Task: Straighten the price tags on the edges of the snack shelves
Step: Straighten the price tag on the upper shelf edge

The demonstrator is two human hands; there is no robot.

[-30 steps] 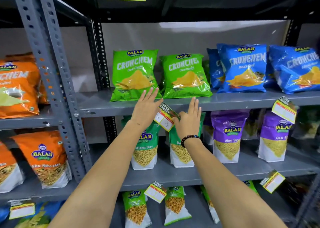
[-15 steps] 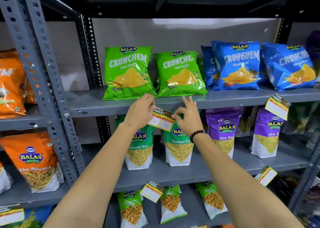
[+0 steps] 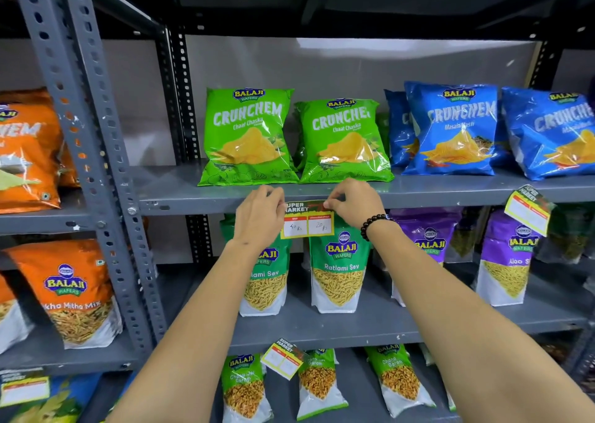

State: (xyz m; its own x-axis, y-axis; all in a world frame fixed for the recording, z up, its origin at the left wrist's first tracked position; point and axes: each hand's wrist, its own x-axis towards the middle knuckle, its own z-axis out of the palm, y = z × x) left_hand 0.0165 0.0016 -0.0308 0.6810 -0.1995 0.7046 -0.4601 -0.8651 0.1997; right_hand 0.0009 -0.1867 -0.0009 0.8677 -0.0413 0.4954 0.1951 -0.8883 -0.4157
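Note:
A yellow-edged price tag (image 3: 307,221) with two white price boxes hangs level on the front edge of the grey snack shelf (image 3: 180,202). My left hand (image 3: 259,218) pinches its upper left corner and my right hand (image 3: 354,203), with a black bead bracelet at the wrist, pinches its upper right corner. Another price tag (image 3: 528,210) hangs tilted on the same shelf edge at the right. A third price tag (image 3: 282,357) sits tilted on the edge of the shelf below.
Green (image 3: 248,137) and blue (image 3: 450,129) Crunchem bags stand on the shelf above the tag. Sev pouches (image 3: 338,271) stand behind it on the lower shelf. A perforated grey upright (image 3: 96,171) divides off the left bay with orange bags (image 3: 25,152).
The tag was tilted down to the right between my hands; it now hangs level on the shelf edge. Both hands closed from open fingers onto its top corners.

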